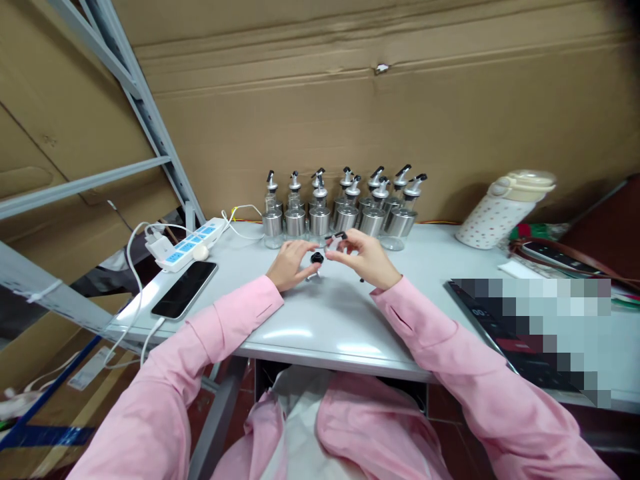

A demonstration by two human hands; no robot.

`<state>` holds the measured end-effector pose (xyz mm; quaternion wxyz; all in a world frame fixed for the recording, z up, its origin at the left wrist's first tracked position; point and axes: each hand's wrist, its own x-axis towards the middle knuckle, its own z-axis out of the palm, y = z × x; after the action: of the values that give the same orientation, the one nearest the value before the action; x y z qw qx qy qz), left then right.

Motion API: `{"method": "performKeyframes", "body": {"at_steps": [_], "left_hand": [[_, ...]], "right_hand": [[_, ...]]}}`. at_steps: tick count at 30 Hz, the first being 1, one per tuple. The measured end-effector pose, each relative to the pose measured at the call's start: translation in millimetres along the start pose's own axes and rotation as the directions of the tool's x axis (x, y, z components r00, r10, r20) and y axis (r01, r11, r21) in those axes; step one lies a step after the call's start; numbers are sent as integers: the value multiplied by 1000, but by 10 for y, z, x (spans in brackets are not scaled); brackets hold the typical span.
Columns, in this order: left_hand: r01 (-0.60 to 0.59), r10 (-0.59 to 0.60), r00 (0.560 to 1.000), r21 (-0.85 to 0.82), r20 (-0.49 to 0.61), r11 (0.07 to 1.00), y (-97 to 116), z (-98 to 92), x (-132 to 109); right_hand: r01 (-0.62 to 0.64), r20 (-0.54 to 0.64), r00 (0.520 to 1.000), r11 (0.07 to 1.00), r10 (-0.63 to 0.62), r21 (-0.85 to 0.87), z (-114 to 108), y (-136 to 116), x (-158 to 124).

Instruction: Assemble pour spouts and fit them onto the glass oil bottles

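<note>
Both my hands meet over the middle of the grey table (320,320). My left hand (290,263) has its fingers curled and pinches a small black cap (317,257). My right hand (364,257) pinches a small pourer spout part (336,237) with a black tip, held just above the cap. A tiny dark bit (361,280) lies on the table below my right hand. Behind my hands stands a row of several glass oil bottles (345,210) with steel collars and black-tipped pourers.
A black phone (184,289) on a white cable lies at the left, beside a white power strip (187,245). A spotted white flask (503,208) lies tilted at the back right. A blurred-out dark device (530,320) fills the right. Cardboard walls stand behind.
</note>
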<state>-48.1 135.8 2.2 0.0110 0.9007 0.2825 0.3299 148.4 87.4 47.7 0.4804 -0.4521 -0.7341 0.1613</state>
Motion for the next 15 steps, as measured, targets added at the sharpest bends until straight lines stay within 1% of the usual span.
{"method": "performKeyframes", "body": {"at_steps": [3, 5, 7, 9, 12, 13, 15], "left_hand": [[-91, 90, 995, 24, 46, 996, 36, 26, -5], [-108, 106, 993, 36, 44, 994, 29, 46, -9], [-99, 98, 995, 35, 35, 994, 18, 56, -11], [-82, 81, 996, 31, 25, 996, 18, 57, -12], [-82, 83, 996, 30, -20, 996, 39, 52, -15], [-87, 88, 996, 33, -32, 996, 49, 49, -15], [-92, 93, 995, 42, -35, 995, 70, 39, -16]], "right_hand": [[-89, 152, 986, 987, 68, 133, 60, 41, -35], [-144, 225, 970, 959, 88, 246, 91, 37, -56], [-148, 259, 963, 944, 71, 295, 108, 14, -72], [-78, 223, 975, 971, 26, 227, 114, -13, -82], [81, 103, 991, 997, -80, -12, 110, -28, -88], [114, 76, 991, 990, -107, -88, 109, -24, -88], [135, 59, 990, 973, -127, -185, 108, -10, -90]]}}
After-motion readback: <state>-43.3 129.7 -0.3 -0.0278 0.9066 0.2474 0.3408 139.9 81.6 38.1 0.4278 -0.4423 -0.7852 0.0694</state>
